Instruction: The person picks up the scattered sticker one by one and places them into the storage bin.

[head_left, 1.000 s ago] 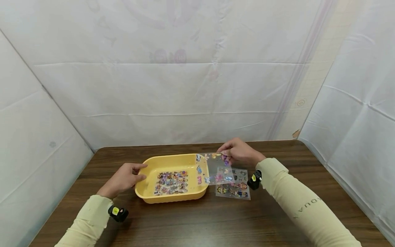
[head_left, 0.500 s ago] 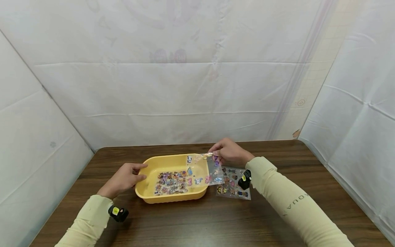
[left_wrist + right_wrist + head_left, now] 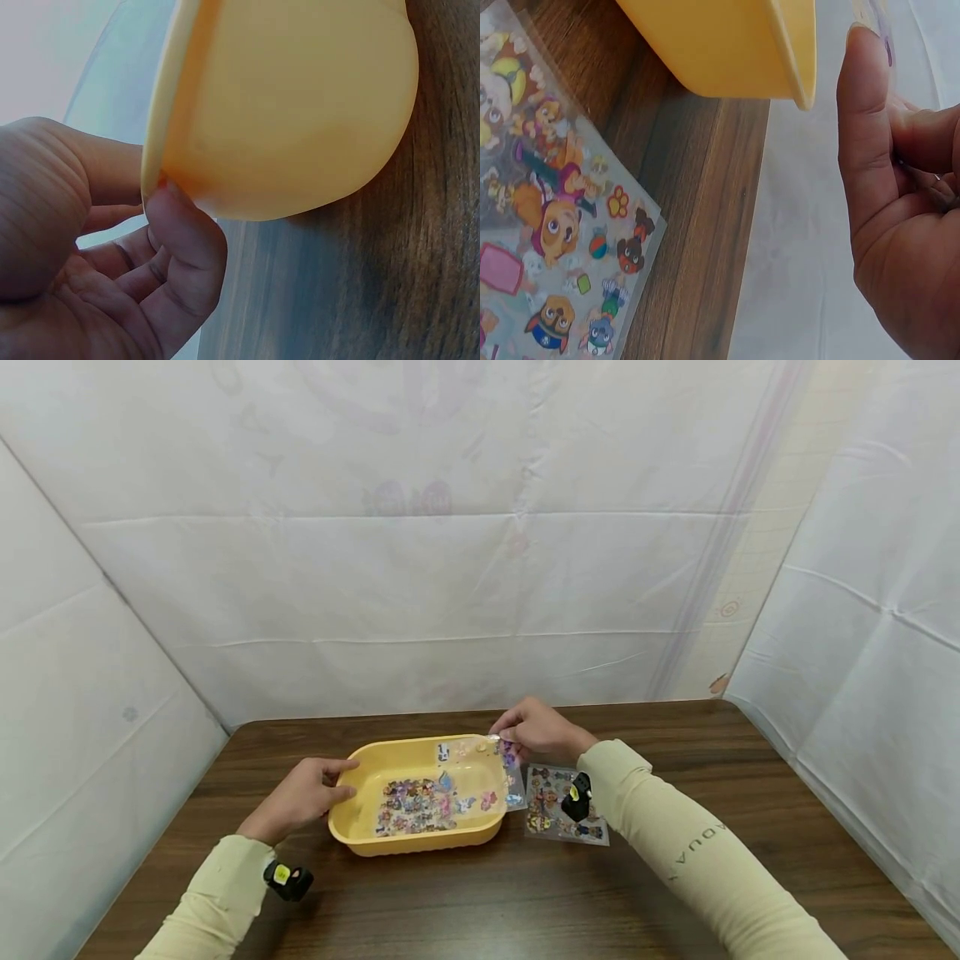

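A shallow yellow tray (image 3: 420,842) stands on the table, and a sheet of small cartoon stickers (image 3: 412,807) lies on its bottom. My left hand (image 3: 294,797) grips the tray's left rim; the left wrist view shows the thumb on one side of the wall. My right hand (image 3: 542,729) pinches the upper right corner of a clear sticker sheet (image 3: 465,777). This sheet hangs over the tray's right part, its right strip sticking out past the rim. In the right wrist view only a sliver of the held sheet shows beyond the thumb.
Another clear sheet of cartoon dog stickers (image 3: 555,225) lies on the wooden table (image 3: 465,910) right of the tray, partly hidden by the right wrist's camera in the head view. White cloth (image 3: 420,593) hangs behind the table and at both sides.
My right hand has moved left with the clear sticker sheet, bringing most of it over the tray. More of the sheet on the table now shows. The left hand and tray have stayed put.
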Action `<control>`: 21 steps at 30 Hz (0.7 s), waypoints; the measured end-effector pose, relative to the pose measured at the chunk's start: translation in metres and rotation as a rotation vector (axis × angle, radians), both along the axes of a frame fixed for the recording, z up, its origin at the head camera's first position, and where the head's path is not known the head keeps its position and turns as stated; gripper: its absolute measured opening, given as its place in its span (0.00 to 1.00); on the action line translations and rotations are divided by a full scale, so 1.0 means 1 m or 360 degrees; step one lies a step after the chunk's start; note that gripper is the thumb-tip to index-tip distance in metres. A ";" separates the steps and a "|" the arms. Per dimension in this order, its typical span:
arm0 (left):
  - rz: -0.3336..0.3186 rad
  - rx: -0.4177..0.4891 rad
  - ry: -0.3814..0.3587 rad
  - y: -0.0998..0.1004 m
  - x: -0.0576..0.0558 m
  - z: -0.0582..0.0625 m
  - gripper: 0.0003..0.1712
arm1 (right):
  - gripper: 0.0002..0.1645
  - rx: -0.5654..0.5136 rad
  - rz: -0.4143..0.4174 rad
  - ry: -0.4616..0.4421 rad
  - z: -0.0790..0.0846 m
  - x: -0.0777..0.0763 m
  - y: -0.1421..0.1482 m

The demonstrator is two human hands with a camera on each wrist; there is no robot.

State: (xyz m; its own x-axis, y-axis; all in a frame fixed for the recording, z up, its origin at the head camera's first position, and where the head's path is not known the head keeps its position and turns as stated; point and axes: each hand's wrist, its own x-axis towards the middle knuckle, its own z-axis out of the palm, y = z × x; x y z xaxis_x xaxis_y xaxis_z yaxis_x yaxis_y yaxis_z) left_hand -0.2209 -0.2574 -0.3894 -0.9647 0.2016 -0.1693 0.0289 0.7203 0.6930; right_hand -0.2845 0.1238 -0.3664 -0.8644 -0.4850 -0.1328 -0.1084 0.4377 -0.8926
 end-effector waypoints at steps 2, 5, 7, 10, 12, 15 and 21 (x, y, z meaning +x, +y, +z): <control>0.0001 -0.0006 0.0001 0.000 0.000 0.000 0.31 | 0.17 0.0001 0.0017 0.0005 -0.001 -0.001 -0.003; -0.0001 -0.0005 0.0007 -0.001 0.000 -0.001 0.31 | 0.18 -0.0005 0.0036 0.0001 -0.001 -0.001 -0.007; -0.0001 -0.0003 0.0010 -0.001 0.000 -0.001 0.31 | 0.17 -0.0010 0.0046 -0.0011 0.000 -0.002 -0.011; 0.0001 0.0002 0.0012 -0.001 0.000 -0.001 0.31 | 0.17 -0.0019 0.0055 -0.0029 0.000 -0.002 -0.017; 0.0003 -0.0003 0.0016 0.000 0.000 -0.001 0.31 | 0.17 -0.0019 0.0053 -0.0028 0.000 -0.002 -0.021; 0.0000 -0.0005 0.0019 0.000 -0.001 -0.001 0.31 | 0.17 -0.0008 0.0046 -0.0013 0.000 -0.002 -0.027; 0.0002 0.0001 0.0016 0.001 -0.001 -0.001 0.31 | 0.16 0.0048 0.0051 0.0033 0.000 -0.003 -0.039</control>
State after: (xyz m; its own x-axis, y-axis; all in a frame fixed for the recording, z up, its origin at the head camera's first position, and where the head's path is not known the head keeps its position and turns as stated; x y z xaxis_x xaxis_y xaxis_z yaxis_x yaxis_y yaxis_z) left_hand -0.2219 -0.2568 -0.3905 -0.9666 0.2005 -0.1597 0.0349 0.7200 0.6931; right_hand -0.2876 0.0850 -0.3666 -0.8513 -0.5084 -0.1298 -0.1413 0.4604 -0.8764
